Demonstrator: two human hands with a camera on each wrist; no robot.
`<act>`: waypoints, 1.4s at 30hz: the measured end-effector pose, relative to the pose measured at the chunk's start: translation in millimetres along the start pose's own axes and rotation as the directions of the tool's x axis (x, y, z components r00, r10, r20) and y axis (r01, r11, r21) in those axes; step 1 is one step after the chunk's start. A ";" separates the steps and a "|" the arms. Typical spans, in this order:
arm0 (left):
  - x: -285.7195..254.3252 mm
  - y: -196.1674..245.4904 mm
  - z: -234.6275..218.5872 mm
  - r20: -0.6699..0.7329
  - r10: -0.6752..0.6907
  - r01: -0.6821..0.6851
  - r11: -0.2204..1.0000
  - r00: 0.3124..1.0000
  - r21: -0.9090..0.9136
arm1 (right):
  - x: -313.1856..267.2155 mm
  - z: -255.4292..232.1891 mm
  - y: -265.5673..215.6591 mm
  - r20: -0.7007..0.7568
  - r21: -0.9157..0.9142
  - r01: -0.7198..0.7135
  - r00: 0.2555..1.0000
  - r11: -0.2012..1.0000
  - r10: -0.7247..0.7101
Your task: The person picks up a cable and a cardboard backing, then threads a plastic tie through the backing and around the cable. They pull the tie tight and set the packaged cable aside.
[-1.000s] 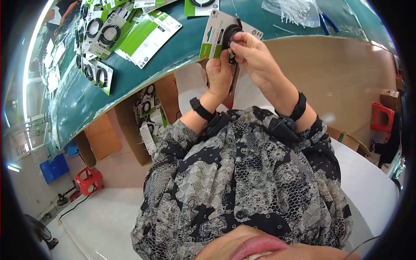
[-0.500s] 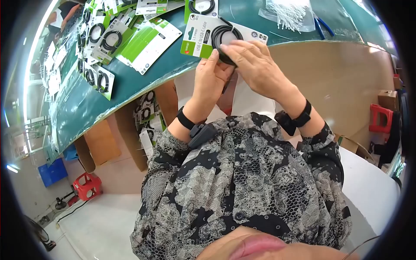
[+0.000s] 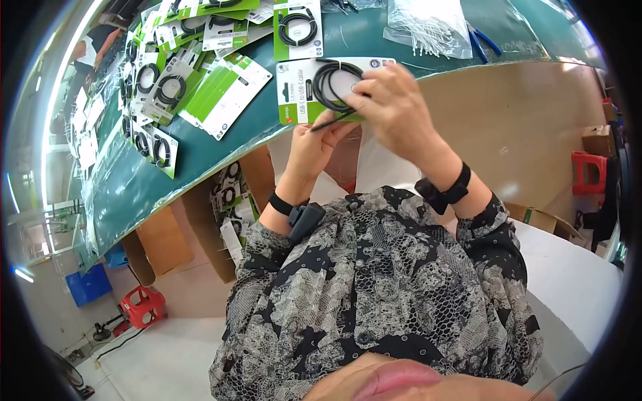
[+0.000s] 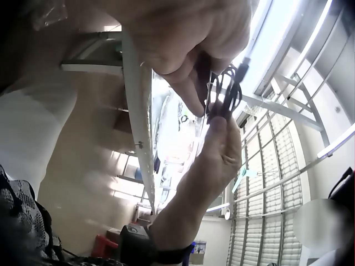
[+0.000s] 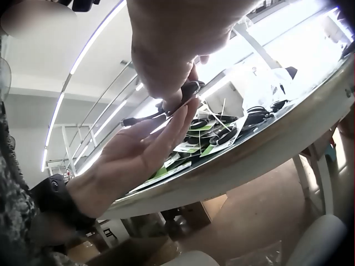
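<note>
A white-and-green card (image 3: 294,80), printed "USB-C to USB-C cable", lies across both hands just off the table's near edge. On its front is a black coiled cable (image 3: 323,85) with a white tie at the top; one cable end sticks out toward the lower left. My left hand (image 3: 312,152) holds the card from below, its fingers behind it, as the right wrist view shows. With thumb and fingers, my right hand (image 3: 398,113) pinches the coil's right side. From the left wrist view, the right thumb (image 4: 218,130) presses against the black loops (image 4: 227,94).
Beyond the card, another carded cable (image 3: 297,30) lies on the green table (image 3: 200,157). Several more carded cables (image 3: 170,90) and a stack of flat cards (image 3: 227,100) sit leftward. A bag of white ties (image 3: 428,27) and blue-handled pliers (image 3: 485,45) are at back right.
The card has come lower in the head view and turned more level. My right hand has shifted to the coil's right side, and a cable end now shows at the lower left.
</note>
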State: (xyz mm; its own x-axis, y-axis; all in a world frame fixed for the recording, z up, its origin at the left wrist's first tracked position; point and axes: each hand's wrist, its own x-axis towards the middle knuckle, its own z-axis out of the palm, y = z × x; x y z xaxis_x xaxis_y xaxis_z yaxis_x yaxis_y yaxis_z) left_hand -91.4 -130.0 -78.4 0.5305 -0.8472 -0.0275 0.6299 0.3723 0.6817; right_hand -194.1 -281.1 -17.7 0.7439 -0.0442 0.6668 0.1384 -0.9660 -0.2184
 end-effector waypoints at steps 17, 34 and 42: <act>-8.3 -37.2 3.6 -0.116 0.377 -0.200 0.699 0.919 0.686 | 1.3 30.3 -17.5 0.070 -0.012 -0.310 0.948 0.951 0.310; -7.5 -20.8 -18.6 0.196 0.386 -0.310 0.259 0.901 0.915 | 10.8 29.4 -15.7 0.536 0.749 -0.662 0.633 0.031 0.559; -2.3 -24.7 -3.0 0.274 0.383 -0.365 0.188 0.882 0.912 | 11.2 25.0 -5.7 0.704 0.705 -0.597 0.524 -0.383 0.480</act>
State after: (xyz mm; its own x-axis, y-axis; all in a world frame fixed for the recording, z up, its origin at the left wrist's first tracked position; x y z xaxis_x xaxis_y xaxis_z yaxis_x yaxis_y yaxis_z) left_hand -106.5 -136.2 -97.3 0.5537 -0.7085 0.4375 -0.5925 0.0340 0.8049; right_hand -170.2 -269.7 -26.8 0.9163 -0.3075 -0.2566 -0.0355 0.5758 -0.8169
